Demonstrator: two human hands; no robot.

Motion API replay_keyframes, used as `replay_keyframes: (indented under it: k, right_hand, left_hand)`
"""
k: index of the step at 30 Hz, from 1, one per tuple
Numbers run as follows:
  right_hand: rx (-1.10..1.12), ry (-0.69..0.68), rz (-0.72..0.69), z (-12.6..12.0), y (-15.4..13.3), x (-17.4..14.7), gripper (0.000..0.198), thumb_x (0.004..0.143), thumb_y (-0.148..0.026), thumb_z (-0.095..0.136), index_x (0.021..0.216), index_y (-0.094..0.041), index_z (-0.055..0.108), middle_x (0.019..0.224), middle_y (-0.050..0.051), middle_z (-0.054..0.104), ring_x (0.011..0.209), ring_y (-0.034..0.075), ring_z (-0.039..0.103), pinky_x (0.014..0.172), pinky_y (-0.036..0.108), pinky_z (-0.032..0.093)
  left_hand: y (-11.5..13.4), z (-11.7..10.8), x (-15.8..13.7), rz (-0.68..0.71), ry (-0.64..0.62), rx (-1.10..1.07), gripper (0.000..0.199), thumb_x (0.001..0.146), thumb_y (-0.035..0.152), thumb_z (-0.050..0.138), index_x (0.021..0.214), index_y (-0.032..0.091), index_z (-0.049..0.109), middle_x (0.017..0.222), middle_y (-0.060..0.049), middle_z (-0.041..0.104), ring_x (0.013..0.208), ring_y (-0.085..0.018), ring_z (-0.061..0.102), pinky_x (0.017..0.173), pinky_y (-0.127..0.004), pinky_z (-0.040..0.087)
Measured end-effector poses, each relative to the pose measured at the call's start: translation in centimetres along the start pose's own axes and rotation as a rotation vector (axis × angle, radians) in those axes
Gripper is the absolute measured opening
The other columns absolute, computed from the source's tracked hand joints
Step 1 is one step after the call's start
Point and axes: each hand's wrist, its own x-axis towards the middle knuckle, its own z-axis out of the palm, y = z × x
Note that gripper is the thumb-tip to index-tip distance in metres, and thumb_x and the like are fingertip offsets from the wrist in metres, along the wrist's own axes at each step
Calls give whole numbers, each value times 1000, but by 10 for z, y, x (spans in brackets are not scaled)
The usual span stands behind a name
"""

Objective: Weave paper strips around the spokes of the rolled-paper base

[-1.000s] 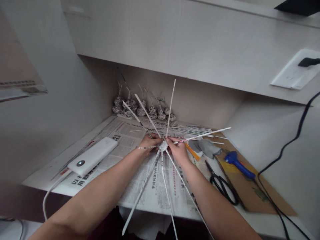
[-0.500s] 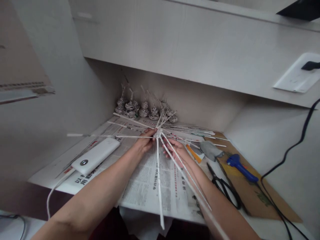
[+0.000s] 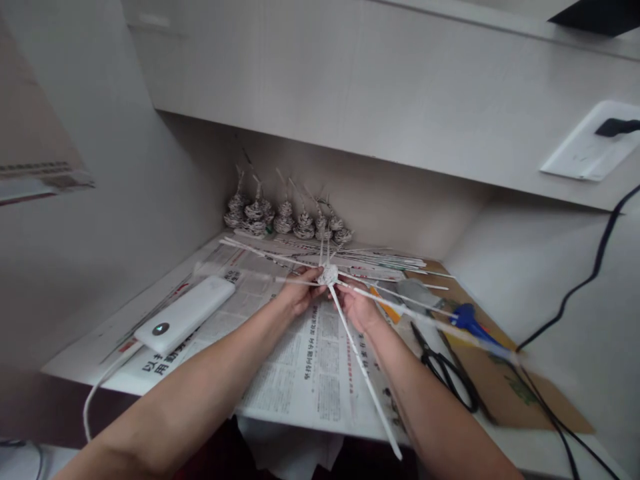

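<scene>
A small woven paper piece [image 3: 329, 275], with long rolled-paper strips fanning out from its round centre, is held above the newspaper [image 3: 295, 373]. My left hand [image 3: 301, 290] grips its left edge, thumb on top near the weave. From the right and slightly below, my right hand [image 3: 357, 305] has its curled fingers at the piece's other edge. One paper strip [image 3: 365, 370] points down toward me, and others stretch right over my right hand or left past my left hand. The fingertips under the weave are partly hidden.
Several gourd-shaped woven pieces [image 3: 285, 218] stand along the back wall. Loose paper strips [image 3: 385, 259] lie before them. A white power bank [image 3: 187, 313] with a cable sits left. Right are black scissors [image 3: 443, 367], an orange-handled tool [image 3: 385, 305], a blue tool [image 3: 470, 321] and cardboard [image 3: 530, 393].
Between my hands the woven piece has turned, so its strips point in new directions, several now reaching right. Both hands have shifted slightly in view, and the camera view has moved a little.
</scene>
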Motion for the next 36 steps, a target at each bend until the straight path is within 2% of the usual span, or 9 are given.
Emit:
replay_keyframes:
  k: [4, 7, 9, 12, 15, 19, 25, 28, 36]
  right_hand:
    - [-46, 6, 16, 1, -3, 0, 39, 68, -51, 65, 89, -19, 69, 75, 4, 70, 59, 16, 60, 43, 23, 40]
    - [-168, 128, -13, 3, 0, 1, 42, 66, -57, 70, 83, -19, 70, 62, 1, 66, 49, 13, 53, 40, 23, 35]
    - [-201, 212, -44, 5, 4, 3, 40, 61, -55, 76, 76, -18, 70, 52, -2, 61, 43, 11, 47, 38, 23, 31]
    - [-119, 234, -66, 6, 10, 4, 34, 58, -49, 78, 65, -18, 67, 50, -3, 58, 42, 10, 45, 38, 23, 30]
    - [-53, 212, -91, 6, 11, 4, 32, 57, -42, 79, 74, -17, 71, 54, -2, 62, 43, 10, 47, 38, 22, 31]
    - [-64, 169, -139, 5, 11, 5, 44, 55, -39, 81, 90, -16, 72, 59, -1, 65, 43, 9, 48, 38, 22, 33]
    - [-148, 224, -186, 3, 14, 8, 44, 59, -51, 76, 87, -17, 70, 70, 2, 69, 63, 18, 63, 52, 26, 45]
    - [-159, 236, -221, 3, 15, 9, 43, 59, -51, 76, 85, -18, 68, 71, 2, 70, 69, 19, 65, 60, 29, 49]
    - [-167, 299, -284, 4, 16, 8, 32, 59, -43, 78, 70, -18, 60, 56, -3, 60, 53, 14, 55, 54, 27, 44]
  left_hand:
    - [0, 0, -2, 18, -12, 57, 9, 73, 12, 70, 73, 12, 61, 65, -3, 64, 50, -9, 58, 40, -16, 48]
    - [-1, 1, -4, 1, -36, 102, 13, 70, 13, 73, 74, 12, 61, 66, -3, 64, 51, -10, 59, 42, -17, 50]
    - [-2, 1, -5, -2, -44, 118, 15, 69, 14, 74, 74, 12, 60, 66, -2, 63, 53, -10, 59, 43, -18, 51]
    - [-5, 0, -5, 0, -52, 139, 18, 68, 15, 74, 72, 14, 57, 64, -1, 61, 53, -10, 59, 42, -19, 52]
    - [-7, -2, -4, -20, -59, 175, 19, 67, 17, 75, 75, 14, 58, 66, -2, 62, 53, -11, 60, 43, -19, 52]
    - [-4, -3, -3, -50, -39, 218, 19, 67, 18, 73, 79, 14, 59, 68, -2, 64, 53, -12, 61, 43, -20, 52]
    - [-1, -1, -3, -93, -67, 281, 16, 69, 15, 69, 82, 16, 61, 65, -1, 64, 48, -12, 59, 39, -19, 48]
    - [0, -1, -3, -105, -103, 287, 15, 68, 14, 68, 81, 16, 61, 63, -1, 64, 46, -12, 58, 38, -20, 46]
    - [-6, -2, -2, 17, -195, 300, 25, 60, 26, 78, 68, 13, 58, 48, 0, 56, 37, -12, 50, 33, -22, 36]
